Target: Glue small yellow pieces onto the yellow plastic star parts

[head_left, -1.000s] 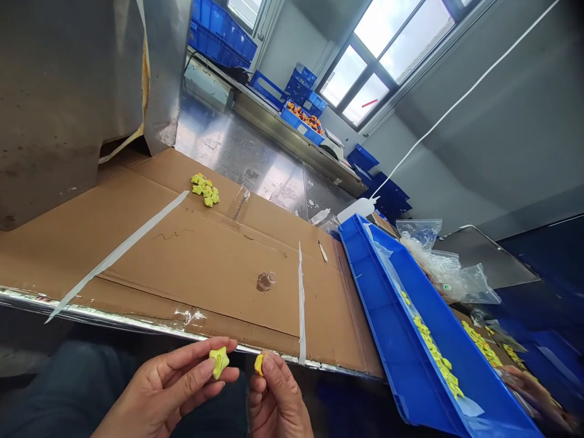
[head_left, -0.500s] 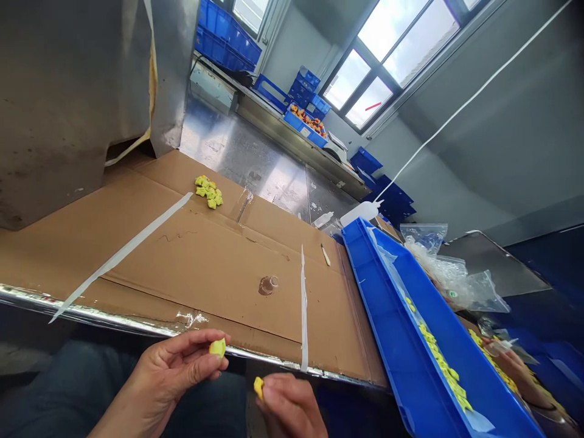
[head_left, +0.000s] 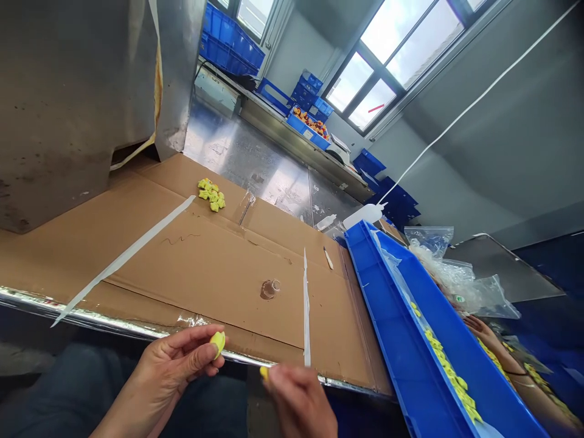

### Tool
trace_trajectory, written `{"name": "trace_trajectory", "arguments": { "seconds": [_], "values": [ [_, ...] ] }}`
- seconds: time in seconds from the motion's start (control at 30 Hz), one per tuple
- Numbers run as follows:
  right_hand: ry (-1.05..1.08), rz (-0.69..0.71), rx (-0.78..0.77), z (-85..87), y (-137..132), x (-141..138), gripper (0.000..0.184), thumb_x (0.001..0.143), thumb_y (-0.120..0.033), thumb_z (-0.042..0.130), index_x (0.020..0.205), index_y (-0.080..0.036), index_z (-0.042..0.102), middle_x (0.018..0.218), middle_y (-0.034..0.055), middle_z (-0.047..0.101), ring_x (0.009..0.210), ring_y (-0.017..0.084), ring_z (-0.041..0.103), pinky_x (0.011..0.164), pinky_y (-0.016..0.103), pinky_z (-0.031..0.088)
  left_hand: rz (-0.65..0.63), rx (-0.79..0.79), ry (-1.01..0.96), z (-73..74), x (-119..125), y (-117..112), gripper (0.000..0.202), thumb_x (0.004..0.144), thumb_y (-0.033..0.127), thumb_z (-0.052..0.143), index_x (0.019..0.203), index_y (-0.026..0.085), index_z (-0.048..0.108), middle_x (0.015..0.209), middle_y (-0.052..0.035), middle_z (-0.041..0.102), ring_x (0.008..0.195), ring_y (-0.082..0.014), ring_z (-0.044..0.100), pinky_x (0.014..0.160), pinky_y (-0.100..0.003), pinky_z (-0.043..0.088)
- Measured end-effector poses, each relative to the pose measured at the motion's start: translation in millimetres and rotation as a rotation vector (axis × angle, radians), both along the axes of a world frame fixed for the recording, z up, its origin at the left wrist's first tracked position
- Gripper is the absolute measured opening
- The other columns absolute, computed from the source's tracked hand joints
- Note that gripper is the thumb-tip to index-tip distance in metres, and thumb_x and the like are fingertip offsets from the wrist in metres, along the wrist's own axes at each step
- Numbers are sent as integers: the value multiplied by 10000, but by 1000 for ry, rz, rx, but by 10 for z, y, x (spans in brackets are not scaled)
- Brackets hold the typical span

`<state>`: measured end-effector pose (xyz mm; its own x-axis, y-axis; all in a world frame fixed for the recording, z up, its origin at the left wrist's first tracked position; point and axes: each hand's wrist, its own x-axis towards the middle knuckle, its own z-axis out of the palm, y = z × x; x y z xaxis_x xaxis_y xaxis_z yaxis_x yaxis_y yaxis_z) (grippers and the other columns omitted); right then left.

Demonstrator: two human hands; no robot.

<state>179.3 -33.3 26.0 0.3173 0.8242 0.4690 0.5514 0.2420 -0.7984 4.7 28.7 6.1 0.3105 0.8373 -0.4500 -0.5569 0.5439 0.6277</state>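
Between the thumb and fingers of my left hand (head_left: 176, 365) is a small yellow-green moulded piece (head_left: 218, 344), held over the table's front edge. My right hand (head_left: 301, 395), slightly smeared by motion, pinches another small yellow piece (head_left: 264, 373), darker and more orange; most of it is hidden by the fingers. The two hands are apart. Beyond them lies a brown cardboard sheet (head_left: 219, 261) marked with white tape strips. A cluster of similar yellow-green pieces (head_left: 211, 194) rests on its far left part. A small clear cup (head_left: 272, 288) stands on the cardboard.
On the right is a long blue tray (head_left: 378, 304) with a row of yellow-green pieces. Past it, another person's hand (head_left: 486, 334) reaches beside clear plastic bags (head_left: 474, 292). A thin white-handled tool (head_left: 328, 258) lies near the tray. A metal housing (head_left: 91, 91) stands at left.
My right hand has shifted slightly up and right with its piece. The left-hand piece is turned a little. The other person's hand has moved up and left, towards the bags.
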Motion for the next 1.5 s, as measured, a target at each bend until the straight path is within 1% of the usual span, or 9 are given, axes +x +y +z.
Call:
{"name": "trace_trajectory", "arguments": {
  "seconds": [0.07, 0.13, 0.27, 0.5, 0.7, 0.83, 1.03, 1.17, 1.5],
  "values": [
    [137, -18, -150, 117, 243, 135, 203, 717, -115, 715, 823, -282, 762, 701, 6, 657, 647, 154, 597, 614, 263, 478, 13, -16, 5, -4, 9, 12, 226, 650, 230, 778, 872, 191, 762, 757, -22, 752, 655, -126, 644, 646, -177, 535],
    [512, 40, -334, 239, 510, 276, 97, 694, -176, 757, 787, -204, 756, 674, 0, 654, 664, 133, 586, 664, 235, 470, 34, -53, 10, 7, 19, 17, 265, 636, 238, 787, 893, 182, 759, 807, -39, 763, 703, -143, 658, 676, -183, 547],
    [757, 119, -453, 378, 870, 448, 214, 621, -274, 811, 751, -124, 733, 594, -1, 638, 497, 75, 529, 482, 176, 447, 54, -110, -9, -1, 10, 31, 299, 575, 271, 821, 852, 176, 765, 813, -48, 766, 666, -147, 655, 629, -182, 560],
    [1030, 143, -525, 378, 886, 431, 211, 570, -226, 839, 673, -105, 701, 591, -18, 615, 463, 31, 499, 424, 106, 416, 3, -100, -19, -173, -30, 79, 252, 571, 249, 825, 806, 184, 763, 734, -33, 748, 623, -147, 643, 600, -208, 565],
    [1098, 175, -563, 359, 874, 420, 210, 574, -210, 830, 655, -89, 679, 556, -34, 558, 439, 12, 436, 391, 92, 356, 50, -195, -23, -132, 5, 111, 332, 419, 243, 886, 721, 169, 771, 704, -60, 763, 582, -169, 650, 541, -215, 574],
    [1043, 168, -539, 361, 880, 397, 224, 571, -237, 834, 656, -98, 681, 584, -27, 571, 444, 13, 424, 395, 102, 345, 68, -229, -13, -99, 9, 119, 362, 362, 248, 900, 689, 164, 770, 684, -62, 764, 556, -171, 647, 511, -215, 572],
    [836, 128, -483, 363, 862, 381, 236, 579, -305, 824, 662, -125, 696, 566, -29, 556, 446, 35, 418, 412, 148, 334, 42, -202, -14, -160, -2, 102, 322, 435, 230, 883, 733, 183, 769, 744, -50, 771, 615, -161, 650, 567, -206, 574],
    [562, 64, -421, 316, 928, 442, 170, 647, -304, 779, 709, -157, 718, 566, -22, 584, 497, 70, 458, 497, 196, 377, 31, -170, -7, -201, 4, 85, 325, 469, 235, 871, 775, 199, 767, 803, -47, 772, 655, -160, 652, 599, -198, 568],
    [-200, 40, -381, 361, 1197, 464, 97, 732, -275, 690, 663, -209, 705, 622, -7, 592, 591, 156, 537, 591, 283, 380, 51, -75, -10, -135, 40, 71, 221, 533, 267, 843, 731, 213, 760, 623, 7, 723, 558, -120, 638, 543, -167, 528]
  ]
}}
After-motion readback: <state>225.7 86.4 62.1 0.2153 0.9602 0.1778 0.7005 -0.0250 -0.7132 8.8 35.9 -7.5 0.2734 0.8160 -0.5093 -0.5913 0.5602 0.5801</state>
